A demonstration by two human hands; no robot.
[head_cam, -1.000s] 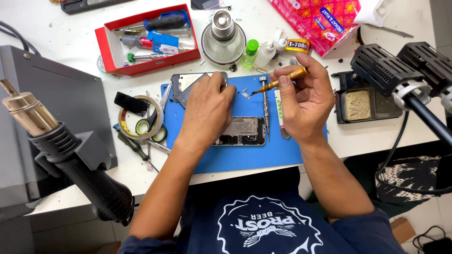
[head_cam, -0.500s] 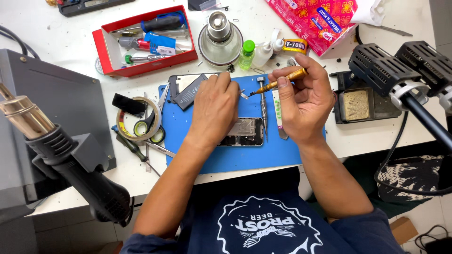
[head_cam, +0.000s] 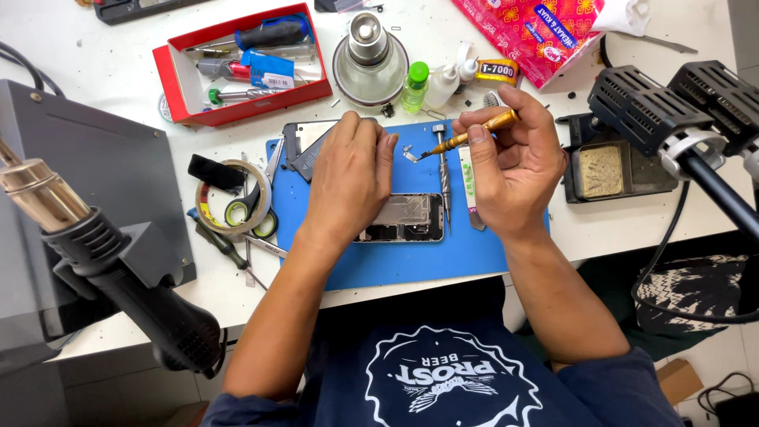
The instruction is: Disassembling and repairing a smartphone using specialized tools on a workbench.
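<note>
1. White worktop (head_cam: 95, 63) carries a blue mat (head_cam: 411, 265) amid scattered tools.
2. Left hand (head_cam: 348, 178) lies flat, fingers together, pressing on an opened phone (head_cam: 407, 217) on the mat.
3. Right hand (head_cam: 514, 166) pinches a gold-handled screwdriver (head_cam: 474, 134), its tip over a small metal part (head_cam: 409, 153) just above the phone.
4. Nearby: a red tray (head_cam: 170, 79), a tape roll (head_cam: 217, 209) with scissors (head_cam: 253, 207), and a heat gun (head_cam: 118, 269) at left.

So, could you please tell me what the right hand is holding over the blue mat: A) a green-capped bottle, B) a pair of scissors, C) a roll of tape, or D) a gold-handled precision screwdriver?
D: the right hand pinches a gold-handled precision screwdriver, tip pointing toward the left hand above the blue mat.
</note>
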